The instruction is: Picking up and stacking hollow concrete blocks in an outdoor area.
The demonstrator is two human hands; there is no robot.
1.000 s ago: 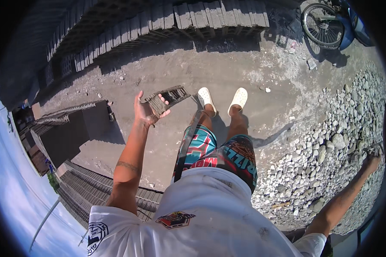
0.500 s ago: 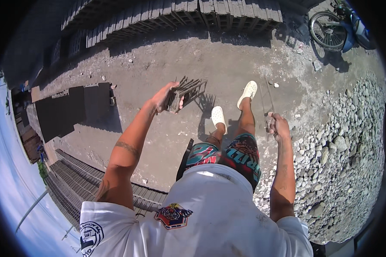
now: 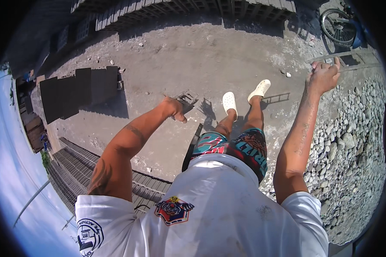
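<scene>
My left hand (image 3: 174,108) is closed around a bundle of thin, grey, ladder-like frames (image 3: 188,99), which sticks out beyond the fingers over the ground. Far out to the right, my right hand (image 3: 324,78) is raised and grips a single flat ladder-like frame (image 3: 360,58). That frame has two long rails with crosspieces between them, and part of it is hidden behind the fingers. Its ladder-shaped shadow falls on the ground beside my shoes.
Stacked hollow concrete blocks (image 3: 193,9) line the far side. At left, dark panels (image 3: 83,91) cover a low stack; rows of grey blocks (image 3: 75,165) lie nearer. A pile of pale stones (image 3: 347,150) spreads at right, and a motorcycle (image 3: 341,28) stands far right.
My right hand has swung up, outward and away with its frame, which now shows broad side instead of edge-on. The left hand has turned over and dropped slightly, still holding the bundle.
</scene>
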